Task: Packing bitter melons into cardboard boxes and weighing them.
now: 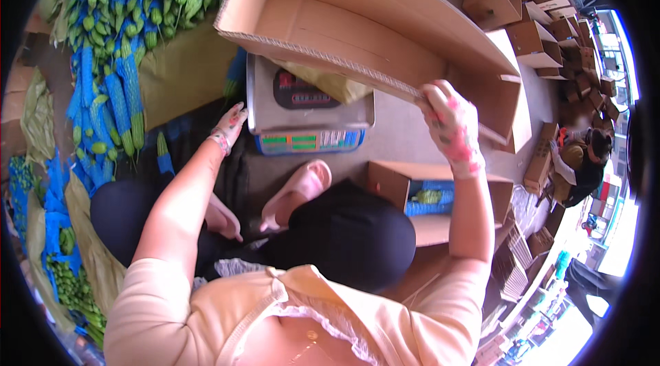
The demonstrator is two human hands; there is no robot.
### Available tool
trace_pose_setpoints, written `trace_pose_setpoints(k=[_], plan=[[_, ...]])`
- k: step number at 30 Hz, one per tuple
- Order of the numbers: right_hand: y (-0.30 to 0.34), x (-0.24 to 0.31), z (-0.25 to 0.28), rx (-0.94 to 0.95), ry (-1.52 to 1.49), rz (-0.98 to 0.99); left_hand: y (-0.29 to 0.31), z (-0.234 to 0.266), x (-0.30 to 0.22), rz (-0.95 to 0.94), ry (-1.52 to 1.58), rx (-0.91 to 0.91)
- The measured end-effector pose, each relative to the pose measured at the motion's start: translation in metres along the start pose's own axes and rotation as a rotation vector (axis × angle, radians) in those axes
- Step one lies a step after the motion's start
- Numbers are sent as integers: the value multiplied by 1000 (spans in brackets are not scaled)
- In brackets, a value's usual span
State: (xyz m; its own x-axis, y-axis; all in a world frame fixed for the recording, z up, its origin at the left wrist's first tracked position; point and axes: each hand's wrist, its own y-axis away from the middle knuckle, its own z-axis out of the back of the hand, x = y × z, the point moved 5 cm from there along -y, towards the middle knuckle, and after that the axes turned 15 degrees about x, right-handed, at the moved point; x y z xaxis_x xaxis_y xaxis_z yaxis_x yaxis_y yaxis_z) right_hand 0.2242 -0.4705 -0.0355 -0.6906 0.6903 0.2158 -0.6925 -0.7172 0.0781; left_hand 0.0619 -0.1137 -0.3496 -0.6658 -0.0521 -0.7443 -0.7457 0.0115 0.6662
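Note:
My right hand (450, 125), in a pale patterned glove, grips the near rim of a long open cardboard box (371, 18). The box is tilted, with bare cardboard showing inside. My left hand (229, 128), gloved alike, has its fingers stretched out beside the left edge of a digital scale (262, 108); I cannot tell if it touches. It holds nothing. The scale has a metal pan and a blue-edged front panel. On the pan lie a dark printed patch and a piece of yellowish wrapping (330, 82), partly hidden under the box.
A big pile of bitter melons (127, 15) in blue net sleeves lies to the left, with yellow-brown sheeting (185, 70) beside it. Another cardboard box (392, 175) near my right knee holds sleeved bitter melons. More boxes (533, 42) and a person (584, 166) are at the right.

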Motion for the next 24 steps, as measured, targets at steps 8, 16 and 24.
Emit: trace_pose_setpoints(k=[8,16,24], plan=[[49,7,80,-364,213,-251,70,27,67,-20,198,-40],[58,94,75,-164,-24,-21,165,-48,-158,-712,-37,32],[18,111,15,122,-100,166,253,52,-202,-928,-515,-413]])
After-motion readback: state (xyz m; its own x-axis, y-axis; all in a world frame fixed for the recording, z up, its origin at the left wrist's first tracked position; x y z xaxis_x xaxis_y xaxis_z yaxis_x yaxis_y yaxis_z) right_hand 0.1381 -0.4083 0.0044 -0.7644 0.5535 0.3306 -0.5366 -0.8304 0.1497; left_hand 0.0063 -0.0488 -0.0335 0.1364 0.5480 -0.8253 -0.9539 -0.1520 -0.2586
